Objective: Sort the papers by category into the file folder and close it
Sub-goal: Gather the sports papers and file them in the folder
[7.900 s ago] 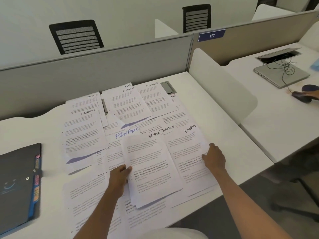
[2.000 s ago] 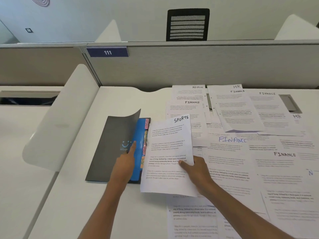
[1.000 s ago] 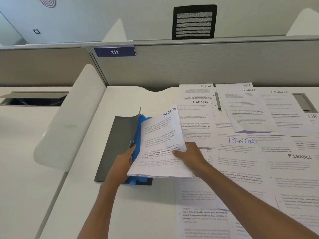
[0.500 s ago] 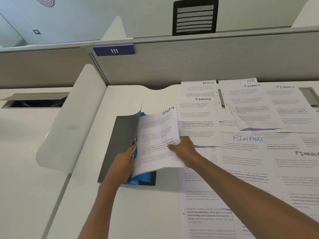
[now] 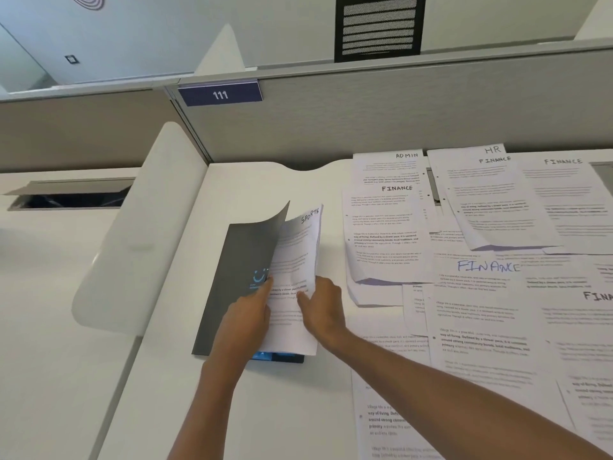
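Observation:
A dark grey file folder [image 5: 232, 287] with blue inner pockets lies on the white desk, its front cover lifted at the right edge. My left hand [image 5: 247, 318] holds that cover up, index finger pointing along it. A white sheet headed SPORTS [image 5: 295, 260] is tucked partly under the cover. My right hand [image 5: 320, 308] pinches the sheet's right edge. Loose papers headed FINANCE [image 5: 384, 234], ADMIN [image 5: 388, 167] and HR [image 5: 477, 152] are spread over the desk to the right.
A grey partition [image 5: 398, 111] with a "111" plate runs along the back of the desk. A white curved divider [image 5: 139, 247] stands to the left of the folder. A black chair back [image 5: 378, 26] shows beyond the partition. Bare desk [image 5: 265, 410] lies in front of the folder.
The SPORTS sheet has slid left, deeper under the lifted folder cover, and now hides most of the blue pockets. Both hands moved closer together at the sheet.

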Available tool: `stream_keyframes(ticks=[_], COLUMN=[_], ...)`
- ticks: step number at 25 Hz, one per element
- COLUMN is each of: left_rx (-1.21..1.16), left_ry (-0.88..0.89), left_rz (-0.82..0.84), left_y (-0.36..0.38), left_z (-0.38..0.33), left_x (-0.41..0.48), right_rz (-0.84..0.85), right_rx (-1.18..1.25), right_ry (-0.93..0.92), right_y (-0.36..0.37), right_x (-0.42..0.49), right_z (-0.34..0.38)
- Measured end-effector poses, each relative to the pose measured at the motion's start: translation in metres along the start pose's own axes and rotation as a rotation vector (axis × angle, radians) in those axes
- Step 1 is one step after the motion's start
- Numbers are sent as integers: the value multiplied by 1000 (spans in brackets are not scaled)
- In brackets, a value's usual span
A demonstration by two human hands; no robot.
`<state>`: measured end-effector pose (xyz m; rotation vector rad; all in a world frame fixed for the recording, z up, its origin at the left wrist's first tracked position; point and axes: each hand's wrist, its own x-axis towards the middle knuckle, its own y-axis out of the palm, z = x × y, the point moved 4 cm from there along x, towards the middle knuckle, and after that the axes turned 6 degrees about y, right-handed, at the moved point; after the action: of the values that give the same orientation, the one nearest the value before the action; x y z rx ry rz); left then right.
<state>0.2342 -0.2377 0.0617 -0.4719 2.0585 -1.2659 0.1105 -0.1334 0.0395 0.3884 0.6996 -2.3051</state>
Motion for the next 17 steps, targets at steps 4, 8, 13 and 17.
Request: stream_keyframes(ticks=[4,8,13,17], left_rx=[22,-92,-50,-80], left_ry=[18,2,-12,-38], left_rz=[34,-58,-98,-81], left_y=[6,-4,6,10], left_z=[-4,-11,-5,-2], left_x=[-2,-8,-6,-9], right_rz=[119,93,40,225], right_rx=[75,120,78,59], right_ry=[57,95,82,103], right_y=[21,20,14,29], right_x=[11,19,25,30], right_z=[-1,-3,-9,-7])
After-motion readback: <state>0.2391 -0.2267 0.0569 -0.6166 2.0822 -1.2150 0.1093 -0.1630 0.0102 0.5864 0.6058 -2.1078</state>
